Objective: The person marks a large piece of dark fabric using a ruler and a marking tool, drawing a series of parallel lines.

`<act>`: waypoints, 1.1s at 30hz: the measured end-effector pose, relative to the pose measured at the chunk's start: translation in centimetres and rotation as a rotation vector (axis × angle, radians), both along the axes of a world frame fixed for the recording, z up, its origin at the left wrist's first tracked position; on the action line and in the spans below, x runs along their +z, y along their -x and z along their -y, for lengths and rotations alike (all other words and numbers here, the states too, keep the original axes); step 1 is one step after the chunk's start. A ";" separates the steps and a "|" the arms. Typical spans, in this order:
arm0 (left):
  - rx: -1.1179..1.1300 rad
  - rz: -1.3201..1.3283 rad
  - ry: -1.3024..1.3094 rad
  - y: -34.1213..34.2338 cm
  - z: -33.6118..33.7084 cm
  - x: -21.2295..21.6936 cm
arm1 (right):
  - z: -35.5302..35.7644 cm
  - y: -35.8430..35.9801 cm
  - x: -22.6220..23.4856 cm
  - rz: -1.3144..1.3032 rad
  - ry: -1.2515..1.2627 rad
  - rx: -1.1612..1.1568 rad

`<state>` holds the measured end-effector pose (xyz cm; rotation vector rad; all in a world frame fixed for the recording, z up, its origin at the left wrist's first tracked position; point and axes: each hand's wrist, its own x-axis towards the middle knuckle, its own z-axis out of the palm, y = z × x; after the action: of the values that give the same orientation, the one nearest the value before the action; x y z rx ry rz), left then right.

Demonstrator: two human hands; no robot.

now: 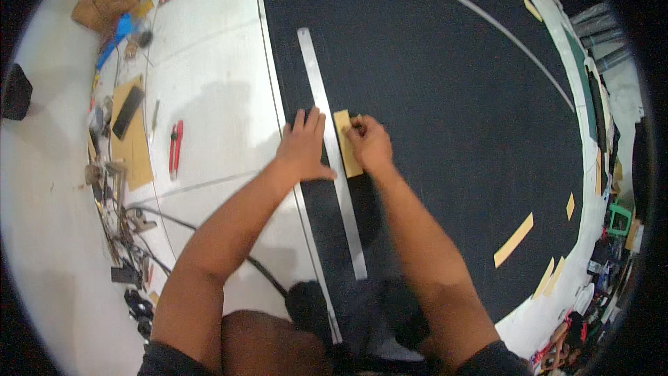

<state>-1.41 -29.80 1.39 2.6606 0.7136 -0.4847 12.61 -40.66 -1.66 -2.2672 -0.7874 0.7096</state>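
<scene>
A long metal ruler (319, 83) lies lengthwise on a wide sheet of black fabric (452, 118), near its left edge. My left hand (304, 152) rests flat over the ruler and the fabric, fingers spread and thumb across the ruler. Just right of the ruler sits a small tan card strip (353, 163). At the card's right edge is my right hand (373, 145), its fingertips pinched together at the upper part. Whatever those fingers hold, if anything, is too small to make out.
Red-handled cutters (177, 150) lie on the white surface at left, near a tan card (136, 157) with a dark block (128, 113). A curved clear ruler (501, 28) lies at the far right. Another tan strip (513, 240) is at the near right. A green object (618, 218) stands beyond the right edge.
</scene>
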 end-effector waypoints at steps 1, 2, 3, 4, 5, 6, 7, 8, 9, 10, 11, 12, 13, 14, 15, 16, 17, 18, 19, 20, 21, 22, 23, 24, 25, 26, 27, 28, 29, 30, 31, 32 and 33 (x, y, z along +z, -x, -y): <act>0.005 -0.005 0.003 0.6 -0.3 -0.3 | 1.1 0.8 0.9 -0.063 -0.002 -0.007; 0.007 0.006 0.005 0.7 -0.6 -0.3 | 2.5 1.1 1.5 -0.111 -0.006 -0.019; 0.010 -0.035 0.007 0.5 -0.8 0.0 | 4.6 1.5 1.5 -0.152 -0.017 -0.023; 0.014 -0.073 0.005 0.2 -1.0 0.4 | 7.1 2.1 1.5 -0.191 -0.031 -0.025; 0.016 -0.112 0.004 0.3 -0.8 0.6 | 9.8 2.7 1.5 -0.231 -0.046 -0.030; -0.004 -0.110 -0.002 -0.4 -0.5 0.9 | 13.2 2.8 1.2 -0.284 -0.090 -0.076; -0.023 -0.115 -0.011 -0.6 -0.2 0.9 | 16.5 3.6 0.6 -0.346 -0.137 -0.121; -0.037 -0.126 -0.028 -0.5 -0.2 0.9 | 18.4 4.8 1.0 -0.363 -0.097 -0.144; -0.016 -0.127 -0.026 0.0 -0.4 0.7 | 20.0 6.2 1.3 -0.383 -0.058 -0.167; -0.010 -0.142 -0.020 -0.4 -0.2 0.9 | 22.6 7.0 0.2 -0.361 -0.155 -0.137; -0.003 -0.136 -0.040 -0.1 -0.4 1.5 | 23.3 8.0 0.6 -0.434 -0.148 -0.156; 0.007 -0.120 -0.038 0.1 -0.6 1.3 | 23.6 8.9 1.0 -0.495 -0.119 -0.173; 0.003 -0.124 -0.039 -0.1 -0.3 1.2 | 23.9 9.4 0.8 -0.446 -0.114 -0.173; 0.000 -0.129 -0.041 -0.3 0.0 1.2 | 23.9 9.8 0.5 -0.397 -0.109 -0.171; -0.003 -0.139 -0.043 -0.3 0.1 1.0 | 23.5 10.4 0.6 -0.381 -0.130 -0.211; -0.005 -0.137 -0.050 -0.3 0.2 0.9 | 23.2 10.6 0.4 -0.355 -0.111 -0.201; -0.006 -0.134 -0.057 -0.3 0.2 0.8 | 22.8 10.7 0.3 -0.331 -0.092 -0.190; -0.009 -0.131 -0.066 -0.3 0.2 0.7 | 22.7 10.7 0.0 -0.306 -0.077 -0.181; -0.015 -0.125 -0.071 -0.3 0.2 0.7 | 22.8 10.8 -0.3 -0.265 -0.094 -0.176; -0.020 -0.118 -0.075 -0.3 0.4 0.6 | 23.0 10.9 -0.4 -0.276 -0.091 -0.179; -0.023 -0.114 -0.080 -0.1 0.4 0.7 | 22.9 11.0 -0.5 -0.290 -0.088 -0.179; -0.024 -0.117 -0.080 -0.1 0.3 0.7 | 22.8 11.2 -0.5 -0.304 -0.085 -0.180; -0.024 -0.120 -0.080 0.0 0.2 0.7 | 22.8 11.2 -0.4 -0.290 -0.069 -0.171; -0.024 -0.122 -0.080 0.0 0.1 0.8 | 22.7 11.2 -0.2 -0.274 -0.053 -0.160; -0.024 -0.123 -0.082 -0.1 0.1 0.8 | 22.5 11.1 0.1 -0.258 -0.037 -0.149; -0.024 -0.123 -0.084 -0.1 0.2 0.8 | 22.4 11.0 0.3 -0.233 -0.044 -0.140; -0.023 -0.126 -0.085 -0.1 0.2 0.7 | 22.3 11.0 0.5 -0.210 -0.052 -0.130; -0.014 -0.124 -0.084 -0.1 0.2 0.6 | 22.2 11.0 0.7 -0.187 -0.059 -0.121; -0.005 -0.122 -0.082 0.0 0.2 0.5 | 22.0 11.1 1.0 -0.202 -0.046 -0.129; 0.002 -0.118 -0.078 0.0 0.3 0.5 | 21.8 11.2 1.6 -0.215 -0.031 -0.140; 0.004 -0.119 -0.079 0.0 0.2 0.5 | 21.7 11.3 1.9 -0.229 -0.016 -0.150; 0.006 -0.120 -0.080 0.1 0.2 0.5 | 21.7 11.3 1.6 -0.212 -0.019 -0.146; 0.007 -0.119 -0.080 0.1 0.2 0.5 | 21.8 11.3 1.2 -0.193 -0.021 -0.143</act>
<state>-1.49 -30.00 1.92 2.7208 0.7925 -0.6293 1.30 -62.51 -0.45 -2.1715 -0.5334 0.8325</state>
